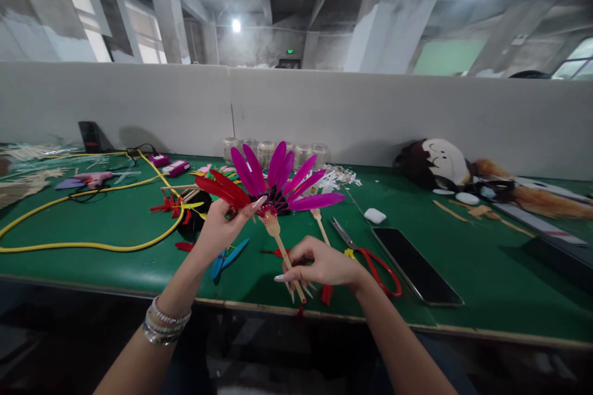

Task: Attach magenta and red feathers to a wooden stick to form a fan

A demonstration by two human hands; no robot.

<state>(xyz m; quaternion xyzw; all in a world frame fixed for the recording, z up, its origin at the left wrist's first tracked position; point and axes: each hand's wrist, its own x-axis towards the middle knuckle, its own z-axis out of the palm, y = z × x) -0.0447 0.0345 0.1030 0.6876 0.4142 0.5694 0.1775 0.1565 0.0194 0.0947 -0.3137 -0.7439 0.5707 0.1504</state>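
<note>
A feather fan [277, 236] with a pale wooden handle is raised over the front of the table, its magenta feathers [282, 166] spread upward. My right hand [319, 264] is closed round the lower handle. At the fan's left side, my left hand [227, 222] pinches red feathers [222, 186], thumb and fingertip close to the fan's base. Whether these feathers are fixed to the base, I cannot tell. A red tassel [300, 313] hangs below the handle. Behind my right hand lies another pale handle [320, 226]. Blue feathers [229, 259] rest on the table beneath my left wrist.
Red-handled scissors [375, 262] and a dark phone [417, 265] lie right of my right hand, near a white case [375, 216]. A yellow cable [92, 245] loops at left by a pink glue gun [95, 180]. Glass jars [265, 153] line the white partition [370, 111].
</note>
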